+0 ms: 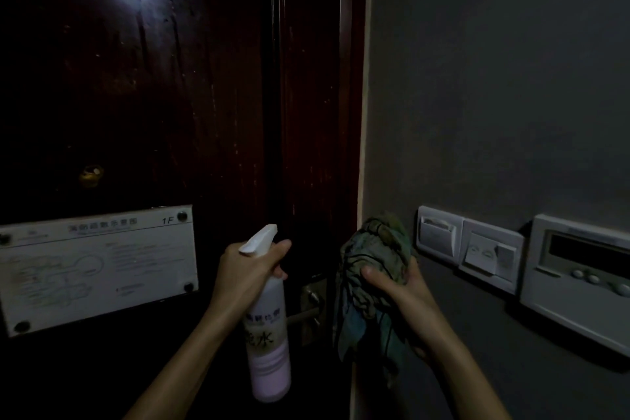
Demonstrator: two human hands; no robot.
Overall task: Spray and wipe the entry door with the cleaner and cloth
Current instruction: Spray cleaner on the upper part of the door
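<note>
With the dark entry door (153,95) ahead and to the left, my left hand (247,274) grips the spray bottle (267,334), nozzle aimed at it, while my right hand (397,286) clutches the bunched cloth (370,269), ready for wiping.

Place: hotel room entry, dim.
Door (136,95): dark wood, evacuation plan (99,266) marked 1F screwed on.
Wall (494,78): key-card slot (438,235), switch (491,254), climate panel (579,273).

Dim, murky view; pale glare high on the door (136,44).
</note>
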